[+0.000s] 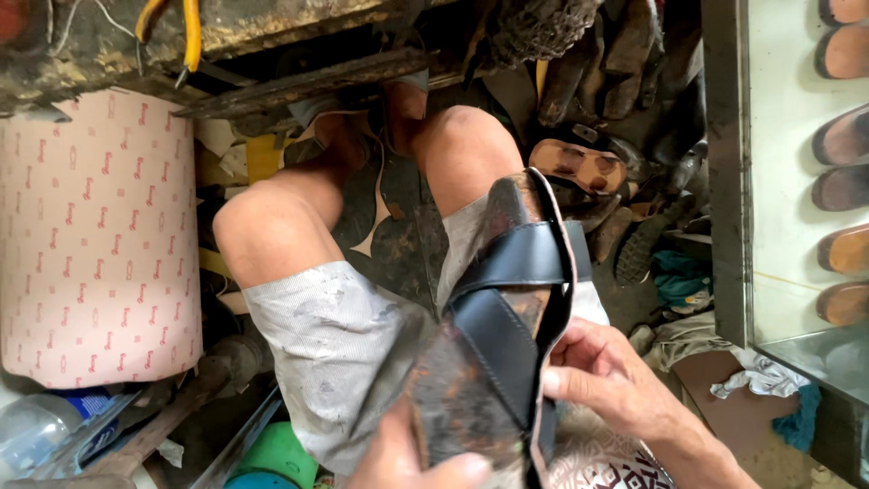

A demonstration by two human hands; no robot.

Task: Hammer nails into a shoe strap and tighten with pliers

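Observation:
A sandal [496, 335] with crossed black leather straps and a worn brown insole rests on my right thigh, toe pointing away from me. My left hand [412, 462] grips its near end from below at the bottom edge of the view, thumb lying across the sole. My right hand [602, 371] holds the sandal's right edge, fingers pinching the strap and the rim of the sole. Both my bare knees [272, 217] stick out of grey shorts.
A big pink patterned roll [95, 235] stands at the left. A brown sole [579, 165] and dark shoe parts lie on the floor ahead. A glass case [797, 181] with shoes stands at the right. Yellow-handled pliers [186, 36] hang on a wooden bench above.

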